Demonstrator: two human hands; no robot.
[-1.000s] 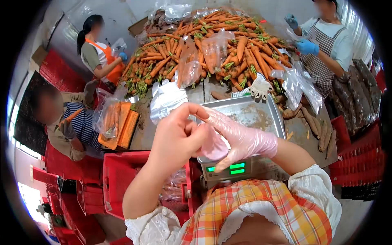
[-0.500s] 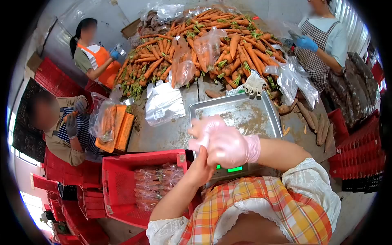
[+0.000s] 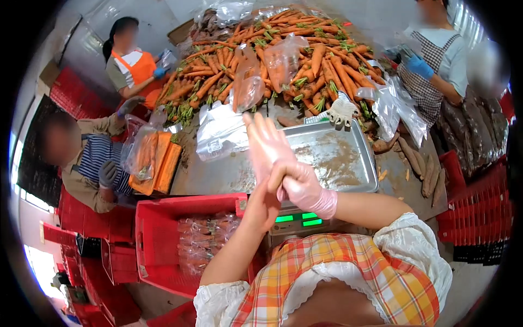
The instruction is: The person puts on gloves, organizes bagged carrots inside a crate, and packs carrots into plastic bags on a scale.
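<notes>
A thin pink glove [image 3: 265,143] partly covers my left hand [image 3: 266,163], whose fingers are stretched out and point away from me. My right hand [image 3: 299,182], in a matching pink glove, has its fingers closed on the left glove near the palm and wrist. Both hands are above the near left part of a metal scale tray [image 3: 348,158]. Below them, the scale's green display [image 3: 302,218] is lit. A knitted work glove [image 3: 343,110] lies on the tray's far edge.
Beyond the tray is a large carrot heap [image 3: 218,71], with plastic bags [image 3: 220,131] before it. A red crate [image 3: 155,240] holds bagged carrots [image 3: 204,240] at lower left. Orange trays [image 3: 163,163] stand left. Co-workers [image 3: 136,71] are around the table; long roots lie right.
My left hand has gone into the pink glove, and its fingers have straightened. My right hand has shifted its grip toward the left wrist. The co-worker at near left has parted their hands.
</notes>
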